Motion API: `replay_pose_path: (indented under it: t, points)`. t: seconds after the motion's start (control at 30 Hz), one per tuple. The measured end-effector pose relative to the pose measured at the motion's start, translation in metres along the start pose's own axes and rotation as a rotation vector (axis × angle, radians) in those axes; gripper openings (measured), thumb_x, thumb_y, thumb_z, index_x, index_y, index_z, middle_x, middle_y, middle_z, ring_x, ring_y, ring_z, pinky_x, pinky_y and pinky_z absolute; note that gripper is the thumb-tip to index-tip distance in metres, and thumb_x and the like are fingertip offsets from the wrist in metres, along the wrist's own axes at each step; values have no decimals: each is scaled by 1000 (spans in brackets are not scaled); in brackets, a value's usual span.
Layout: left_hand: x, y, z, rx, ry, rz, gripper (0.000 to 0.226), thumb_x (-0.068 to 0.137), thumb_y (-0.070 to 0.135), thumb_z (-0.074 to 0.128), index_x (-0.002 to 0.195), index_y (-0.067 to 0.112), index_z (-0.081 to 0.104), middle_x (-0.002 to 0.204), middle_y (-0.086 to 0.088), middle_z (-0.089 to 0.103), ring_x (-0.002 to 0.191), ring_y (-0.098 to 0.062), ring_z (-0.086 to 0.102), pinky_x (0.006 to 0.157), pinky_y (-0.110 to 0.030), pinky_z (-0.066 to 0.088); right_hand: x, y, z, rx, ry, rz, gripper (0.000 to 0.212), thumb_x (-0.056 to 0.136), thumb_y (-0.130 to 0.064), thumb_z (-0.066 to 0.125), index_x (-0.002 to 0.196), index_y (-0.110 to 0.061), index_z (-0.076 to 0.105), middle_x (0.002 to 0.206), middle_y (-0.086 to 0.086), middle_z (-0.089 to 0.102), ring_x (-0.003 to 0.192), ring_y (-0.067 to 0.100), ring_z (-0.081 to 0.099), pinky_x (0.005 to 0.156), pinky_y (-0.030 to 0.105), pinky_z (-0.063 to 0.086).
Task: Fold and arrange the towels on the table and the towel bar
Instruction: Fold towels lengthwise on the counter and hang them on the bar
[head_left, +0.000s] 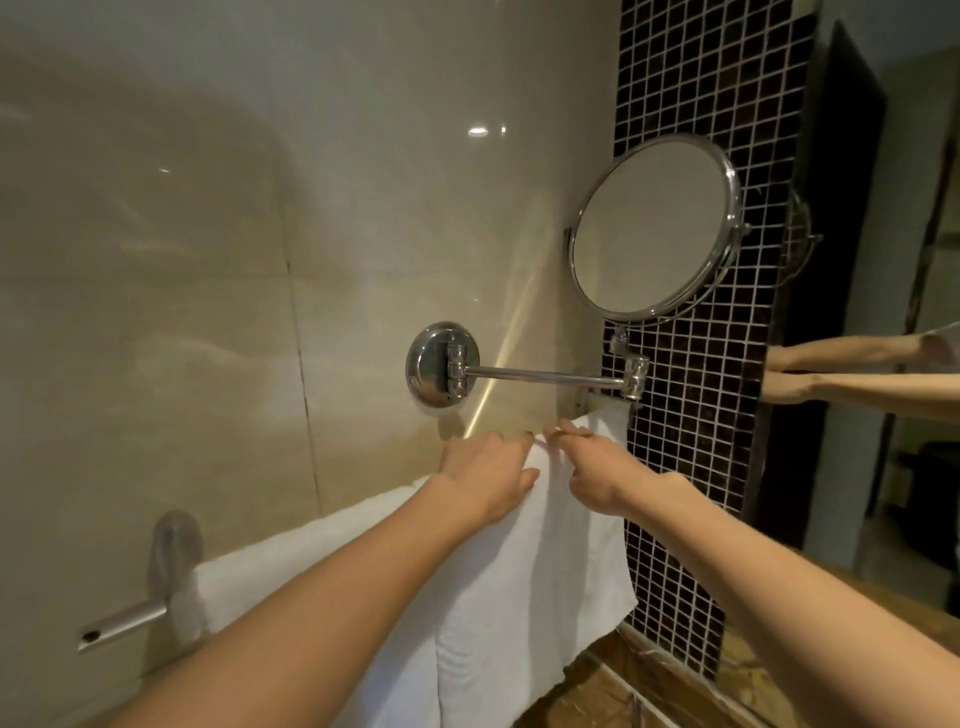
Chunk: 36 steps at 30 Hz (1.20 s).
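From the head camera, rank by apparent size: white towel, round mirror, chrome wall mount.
Largest to smallest:
1. white towel
2. round mirror
3. chrome wall mount
The towel is nearer the camera, which enlarges it.

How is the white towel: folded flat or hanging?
Hanging: the white towel drapes over the towel bar, with left hand and right hand gripping its top edge.

A chrome towel bar (124, 622) carries one white towel (519, 597) draped over it; its left end bare.
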<state>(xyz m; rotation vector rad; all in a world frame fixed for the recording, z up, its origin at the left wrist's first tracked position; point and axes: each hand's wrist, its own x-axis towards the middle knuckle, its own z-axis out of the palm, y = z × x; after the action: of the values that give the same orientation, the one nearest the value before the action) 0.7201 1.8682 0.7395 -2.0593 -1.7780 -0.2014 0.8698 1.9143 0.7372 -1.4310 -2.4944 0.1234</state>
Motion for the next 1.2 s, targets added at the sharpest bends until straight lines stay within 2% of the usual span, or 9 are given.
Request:
replay_pose_path:
  t: [0.47,0.67,0.77,0.8,0.87,0.93,1.0,1.1,1.2]
  points:
    - [20,4,11,-6,-45,14,38,94,34,42,129,19,43,120,-12,58,107,-35,58,70,-35,34,10,18,7,47,-25,25,78,86,6,36,154,-22,11,162,2,3,149,23,7,119,30,11]
    - [22,5,9,6,-90,40,50,98,34,37,145,22,26,125,-13,55,109,-35,56,75,-37,40,8,14,5,46,-43,33,78,85,4,37,154,-20,9,162,4,2,149,25,7,118,31,13]
    - [11,-3,-2,-32,-121,3,57,95,38,41,147,21,22,131,-15,51,115,-38,53,85,-43,43,1,5,3,56,-5,-11,74,83,2,40,151,-16,19,158,10,17,145,29,20,116,40,26]
    - [6,-8,-5,-43,-116,-1,52,94,39,43,140,19,32,128,-15,53,113,-38,54,85,-42,44,-4,-1,4,65,32,-40,72,82,1,42,149,-17,23,156,11,23,142,30,27,113,43,31]
    - [-3,-20,-10,-76,-107,-4,29,91,40,48,109,17,49,116,-15,59,106,-38,57,82,-38,47,-15,-14,6,71,102,-122,71,82,0,45,148,-19,26,156,12,25,141,29,30,110,43,35]
    - [-15,-31,-16,-93,-120,-13,24,87,42,52,87,20,45,103,-14,60,97,-36,58,82,-43,51,-26,-28,8,40,123,-210,71,84,0,47,150,-20,26,158,11,23,144,26,24,115,40,29]
    - [-28,-36,-20,-91,-133,-27,26,84,42,56,82,20,43,98,-12,59,91,-35,58,80,-46,52,-32,-40,10,1,115,-262,69,85,0,48,149,-18,30,155,11,31,143,27,27,114,37,25]
    - [-38,-44,-23,-110,-139,-71,32,84,35,63,69,21,38,85,-10,54,87,-35,59,78,-43,52,-30,-49,13,-20,99,-257,66,81,-1,50,144,-17,39,144,11,46,134,29,39,111,40,33]
    - [-39,-50,-22,-151,-169,-113,42,88,33,61,60,19,32,76,-7,48,80,-33,55,74,-39,49,-23,-52,14,-30,72,-211,64,80,-5,52,142,-16,41,142,10,49,131,29,43,108,38,37]
